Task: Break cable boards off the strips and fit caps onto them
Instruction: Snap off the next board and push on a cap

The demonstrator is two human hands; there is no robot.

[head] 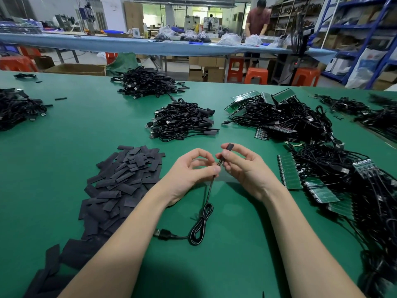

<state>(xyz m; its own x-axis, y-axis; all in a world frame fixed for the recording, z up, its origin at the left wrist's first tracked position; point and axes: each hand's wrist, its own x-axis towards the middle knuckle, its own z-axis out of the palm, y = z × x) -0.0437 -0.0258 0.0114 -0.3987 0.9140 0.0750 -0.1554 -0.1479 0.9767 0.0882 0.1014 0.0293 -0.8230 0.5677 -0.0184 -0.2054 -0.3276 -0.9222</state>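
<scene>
Forearms enter from the lower edge and meet above the green tabletop point(64, 134). Head view: left hand point(189, 171), grip pinched on the cable point(207, 196) just below the board end, thumb and forefinger closed round it. Right hand point(242, 164), grip grasping the cap point(228, 149), a flat black sleeve held between thumb and fingers, its upper end showing above the fingertips. Cap and cable end meet between the two hands; the board itself is hidden by the fingers. Below the left hand the cable hangs to the tabletop, forms a coiled loop, and ends in a USB plug point(162, 234) lying near the left forearm.

Left of the hands: a heap of loose caps point(120, 181), spreading toward the lower left corner. Behind the hands: a pile of capped cables point(182, 121), with a further pile point(148, 83) beyond it. Right of the hands: green board strips point(290, 171) with cables attached, tangled in a large heap. Background: a long blue bench point(129, 45), orange stools point(256, 75), shelving, and a person point(257, 20) standing at the bench.
</scene>
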